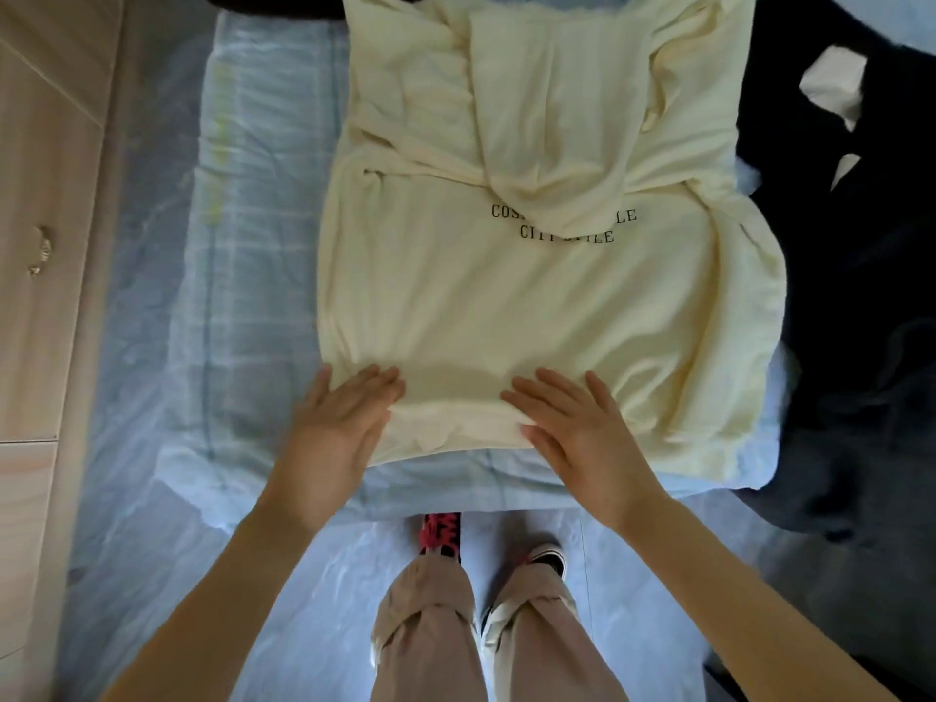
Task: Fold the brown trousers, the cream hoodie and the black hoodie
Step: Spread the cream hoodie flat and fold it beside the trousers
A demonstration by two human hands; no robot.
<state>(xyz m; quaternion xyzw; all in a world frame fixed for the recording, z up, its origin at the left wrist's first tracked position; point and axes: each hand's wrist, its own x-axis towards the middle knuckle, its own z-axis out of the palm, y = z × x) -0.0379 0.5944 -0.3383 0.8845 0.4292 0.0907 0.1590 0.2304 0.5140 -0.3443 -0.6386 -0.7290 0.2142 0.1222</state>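
Observation:
The cream hoodie (506, 306) lies flat on the bed, back side up, with black lettering in its middle. Its hood is laid down over the back and both sleeves are folded in across it. My left hand (334, 428) rests at the hem's near left corner, fingers apart, thumb at the fabric's edge. My right hand (572, 423) lies flat on the hem a little to the right, fingertips pressing a small fold. The black hoodie (851, 276) is heaped to the right, partly over the bed's edge. The brown trousers are not identifiable in view.
The bed has a pale blue checked sheet (263, 235) under clear plastic. A light wooden cabinet (45, 245) with a metal handle stands at the left. My legs and shoes (440, 537) are against the bed's near edge. A white piece (833, 86) lies on the black hoodie.

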